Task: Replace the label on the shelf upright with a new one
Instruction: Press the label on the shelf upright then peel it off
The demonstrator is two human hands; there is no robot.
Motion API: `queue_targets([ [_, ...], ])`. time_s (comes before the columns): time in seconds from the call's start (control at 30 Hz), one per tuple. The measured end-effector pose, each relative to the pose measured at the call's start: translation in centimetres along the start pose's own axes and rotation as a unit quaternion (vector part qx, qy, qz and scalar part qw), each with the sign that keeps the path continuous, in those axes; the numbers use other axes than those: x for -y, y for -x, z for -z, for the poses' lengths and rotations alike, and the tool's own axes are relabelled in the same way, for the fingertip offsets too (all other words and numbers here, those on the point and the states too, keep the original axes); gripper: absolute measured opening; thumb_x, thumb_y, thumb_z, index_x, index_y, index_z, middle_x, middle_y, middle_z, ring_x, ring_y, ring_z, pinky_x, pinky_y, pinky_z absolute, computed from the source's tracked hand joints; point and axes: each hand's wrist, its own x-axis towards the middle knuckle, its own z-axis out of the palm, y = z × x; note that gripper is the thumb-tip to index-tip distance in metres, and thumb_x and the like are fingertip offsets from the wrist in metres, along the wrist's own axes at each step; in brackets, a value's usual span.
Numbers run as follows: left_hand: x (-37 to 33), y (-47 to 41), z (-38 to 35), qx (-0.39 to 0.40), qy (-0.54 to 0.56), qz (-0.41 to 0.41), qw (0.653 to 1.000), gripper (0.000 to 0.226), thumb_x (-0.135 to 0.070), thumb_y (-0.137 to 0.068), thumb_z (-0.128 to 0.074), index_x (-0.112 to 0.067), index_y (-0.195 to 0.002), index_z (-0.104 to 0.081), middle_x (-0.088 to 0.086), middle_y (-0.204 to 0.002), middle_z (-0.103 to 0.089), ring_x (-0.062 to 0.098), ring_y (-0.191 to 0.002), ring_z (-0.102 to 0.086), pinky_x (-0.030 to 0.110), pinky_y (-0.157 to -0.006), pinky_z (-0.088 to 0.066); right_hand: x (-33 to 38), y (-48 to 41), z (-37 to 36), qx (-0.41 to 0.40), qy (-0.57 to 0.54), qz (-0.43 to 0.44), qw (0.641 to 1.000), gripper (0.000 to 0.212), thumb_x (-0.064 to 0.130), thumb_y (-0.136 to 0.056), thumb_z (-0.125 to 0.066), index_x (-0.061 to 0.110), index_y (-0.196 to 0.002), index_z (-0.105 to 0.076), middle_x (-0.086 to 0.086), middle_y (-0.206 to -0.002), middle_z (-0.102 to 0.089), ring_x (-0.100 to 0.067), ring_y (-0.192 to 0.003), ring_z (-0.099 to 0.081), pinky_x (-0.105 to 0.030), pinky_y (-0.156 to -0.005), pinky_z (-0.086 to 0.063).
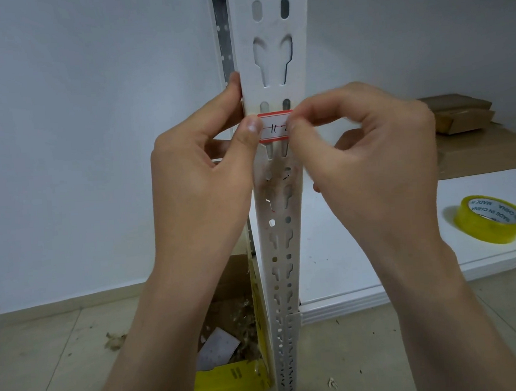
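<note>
Label [274,127] on upright [273,81], fingers [312,109] covering ends; tape roll [492,224] nearby.

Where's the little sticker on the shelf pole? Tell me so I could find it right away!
Find the tall white shelf upright in the middle, full of holes and slots. Where the left hand and right hand meet on it, a small label lies across its front. It is the only white sticker there with a red border and black handwriting.

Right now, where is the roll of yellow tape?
In the head view the yellow tape roll lies at the far right on the white shelf board, nearer than the cardboard boxes, to the right of the right hand.
</note>
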Motion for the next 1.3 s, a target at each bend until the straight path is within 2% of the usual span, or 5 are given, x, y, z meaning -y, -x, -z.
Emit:
queue_targets([
  [0.43,0.16,0.02,-0.09,0.002,0.000,0.002,1.000,0.041,-0.018,-0.103,-0.061,-0.027,-0.144,-0.060,-0.019,-0.130,-0.071,-0.007,-0.111,-0.069,0.016,-0.088,-0.060,0.03,-0.03,0.29,-0.015,-0.030,-0.023,0.999,0.007,0.025,-0.091,-0.073,0.032,-0.090,-0.075,0.025,-0.080,-0.068,0.002,-0.057,-0.064,-0.014,-0.060,-0.055],
  [0.63,0.12,0.00,-0.06,0.001,-0.008,0.001,1.000,0.042,-0.020,-0.103,-0.062,-0.029,-0.144,-0.060,-0.023,-0.128,-0.070,-0.010,-0.110,-0.068,0.013,-0.086,-0.059,0.16,-0.08,0.53,-0.016,-0.040,-0.043,0.998,0.007,0.026,-0.091,-0.075,0.034,-0.089,-0.074,0.021,-0.080,-0.071,-0.017,-0.052,-0.065,-0.033,-0.047,-0.056],
  [0.9,0.12,0.04,-0.04,0.000,-0.011,0.003,1.000,0.042,-0.022,-0.102,-0.062,-0.029,-0.144,-0.060,-0.024,-0.127,-0.070,-0.011,-0.100,-0.069,0.008,-0.078,-0.057,0.32,-0.02,0.34,-0.020,-0.032,-0.030,0.999,0.004,0.028,-0.092,-0.074,0.030,-0.094,-0.077,0.022,-0.082,-0.070,0.000,-0.056,-0.064,-0.008,-0.056,-0.052],
  [1.2,0.18,-0.04,-0.06,-0.003,-0.004,0.000,1.000,0.041,-0.018,-0.103,-0.062,-0.028,-0.143,-0.061,-0.021,-0.127,-0.071,-0.013,-0.107,-0.068,0.010,-0.083,-0.058,0.45,-0.09,0.72,-0.016,-0.034,-0.048,0.998,0.007,0.028,-0.092,-0.074,0.036,-0.092,-0.074,0.023,-0.081,-0.072,-0.016,-0.053,-0.067,-0.025,-0.048,-0.056],
  [1.3,0.13,0.01,-0.13,-0.005,-0.011,-0.001,1.000,0.041,-0.019,-0.103,-0.062,-0.029,-0.143,-0.061,-0.025,-0.126,-0.070,-0.014,-0.105,-0.068,0.010,-0.081,-0.057,0.49,0.04,0.57,-0.017,-0.039,-0.048,0.998,0.006,0.029,-0.092,-0.074,0.035,-0.093,-0.076,0.023,-0.080,-0.072,-0.012,-0.055,-0.068,-0.017,-0.049,-0.052],
])
